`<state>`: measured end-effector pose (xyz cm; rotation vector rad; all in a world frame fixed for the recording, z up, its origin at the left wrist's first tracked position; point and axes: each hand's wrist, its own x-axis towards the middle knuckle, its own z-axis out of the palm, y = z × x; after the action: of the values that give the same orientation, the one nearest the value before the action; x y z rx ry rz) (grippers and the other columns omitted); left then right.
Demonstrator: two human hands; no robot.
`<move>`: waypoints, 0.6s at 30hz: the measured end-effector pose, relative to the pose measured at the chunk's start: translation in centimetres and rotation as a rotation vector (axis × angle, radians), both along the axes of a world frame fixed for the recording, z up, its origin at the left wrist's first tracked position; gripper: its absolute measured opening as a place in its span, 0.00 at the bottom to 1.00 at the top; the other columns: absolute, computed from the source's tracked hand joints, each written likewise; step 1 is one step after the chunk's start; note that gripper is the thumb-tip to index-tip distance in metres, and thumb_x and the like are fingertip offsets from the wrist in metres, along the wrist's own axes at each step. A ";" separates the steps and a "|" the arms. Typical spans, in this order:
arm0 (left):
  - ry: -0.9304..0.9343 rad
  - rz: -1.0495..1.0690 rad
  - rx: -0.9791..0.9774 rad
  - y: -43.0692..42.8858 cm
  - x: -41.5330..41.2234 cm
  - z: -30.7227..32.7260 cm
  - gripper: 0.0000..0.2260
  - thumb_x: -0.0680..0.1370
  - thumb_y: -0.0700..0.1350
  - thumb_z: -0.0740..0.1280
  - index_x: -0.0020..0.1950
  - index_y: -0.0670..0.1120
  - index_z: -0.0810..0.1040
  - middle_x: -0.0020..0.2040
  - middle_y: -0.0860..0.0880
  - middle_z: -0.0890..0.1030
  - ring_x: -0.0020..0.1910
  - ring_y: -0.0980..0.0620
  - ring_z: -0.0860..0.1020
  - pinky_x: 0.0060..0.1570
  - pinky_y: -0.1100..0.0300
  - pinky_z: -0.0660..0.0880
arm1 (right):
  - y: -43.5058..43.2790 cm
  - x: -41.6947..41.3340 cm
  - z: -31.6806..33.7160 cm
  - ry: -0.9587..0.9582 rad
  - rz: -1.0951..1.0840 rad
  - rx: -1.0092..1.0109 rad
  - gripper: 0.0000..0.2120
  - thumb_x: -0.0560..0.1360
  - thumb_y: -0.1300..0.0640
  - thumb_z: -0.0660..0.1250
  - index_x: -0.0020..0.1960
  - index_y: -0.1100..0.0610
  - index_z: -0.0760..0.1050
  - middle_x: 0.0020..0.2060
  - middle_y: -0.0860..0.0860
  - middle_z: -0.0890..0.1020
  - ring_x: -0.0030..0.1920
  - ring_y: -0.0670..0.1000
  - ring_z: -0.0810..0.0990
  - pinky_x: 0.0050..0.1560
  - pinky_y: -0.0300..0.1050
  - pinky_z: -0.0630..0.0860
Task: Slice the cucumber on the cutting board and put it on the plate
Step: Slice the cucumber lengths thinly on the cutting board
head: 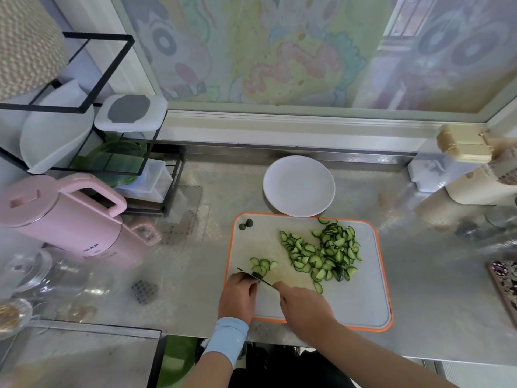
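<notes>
A white cutting board (pixel 361 298) with an orange rim lies on the steel counter. A large heap of half-moon cucumber slices (pixel 326 252) covers its right half, and a small cluster of fresh slices (pixel 263 265) lies near the left edge. Two cucumber end pieces (pixel 246 224) sit at the board's far left corner. My left hand (pixel 237 296) holds down the last bit of cucumber (pixel 256 275) with curled fingers. My right hand (pixel 303 305) grips the knife (pixel 263 278), whose blade crosses between the hands. A white plate (pixel 298 186) stands behind the board, with nothing on it.
A pink kettle (pixel 61 214) and a black wire rack (pixel 92 141) with containers stand at the left. Glass lids and jars (pixel 30 268) lie at the front left. Cream-coloured containers (pixel 464 166) stand at the right. A patterned item (pixel 506 287) lies at the right edge.
</notes>
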<state>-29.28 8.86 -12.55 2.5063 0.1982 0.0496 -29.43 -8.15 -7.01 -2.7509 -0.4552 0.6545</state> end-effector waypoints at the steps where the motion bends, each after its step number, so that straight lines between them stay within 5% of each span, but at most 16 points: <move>1: 0.006 0.005 -0.007 0.0 0.0 0.0 0.06 0.70 0.38 0.73 0.42 0.48 0.84 0.43 0.50 0.82 0.43 0.48 0.78 0.41 0.64 0.70 | 0.0 0.1 -0.1 0.003 0.000 0.001 0.16 0.81 0.57 0.52 0.67 0.49 0.65 0.43 0.53 0.81 0.42 0.58 0.79 0.36 0.48 0.68; 18: 0.011 0.016 0.016 0.0 -0.1 -0.8 0.08 0.67 0.35 0.74 0.41 0.47 0.84 0.41 0.49 0.82 0.41 0.46 0.79 0.38 0.61 0.74 | 0.1 0.7 -0.2 0.003 0.046 0.061 0.18 0.80 0.60 0.54 0.69 0.49 0.65 0.44 0.53 0.81 0.43 0.58 0.79 0.37 0.48 0.67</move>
<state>-29.41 8.82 -13.36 2.5211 0.2234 0.0443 -28.70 -8.03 -7.17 -2.6892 -0.5305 0.6444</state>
